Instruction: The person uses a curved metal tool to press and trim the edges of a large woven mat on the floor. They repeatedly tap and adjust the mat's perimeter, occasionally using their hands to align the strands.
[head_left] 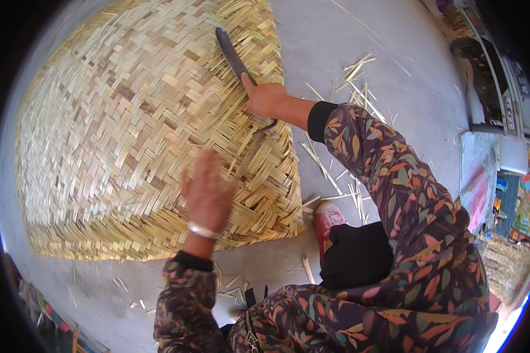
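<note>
A large woven mat (141, 123) of pale split strips lies flat on the grey floor (347, 53), filling the left and far part of the view. The right hand (266, 99) is closed around the handle of a long dark knife (234, 57) at the mat's right edge. The blade lies low over the weave, probably so that it can work along the border where the strip ends stick out. Its long axis runs from the hand toward the far left, tip pointing away from the person, handle end toward the near right.

The left hand (206, 194) is spread open, fingers (201, 167) splayed, flat on or just over the mat near its near right corner; it looks set there to pin the mat down, though contact cannot be told for sure. It wears a pale bangle (204, 230) at the wrist.

Cut slivers (353, 82) are strewn on the floor right of the mat. A red can (327, 220) stands just beside the mat's near right corner, next to the person's knee.
</note>
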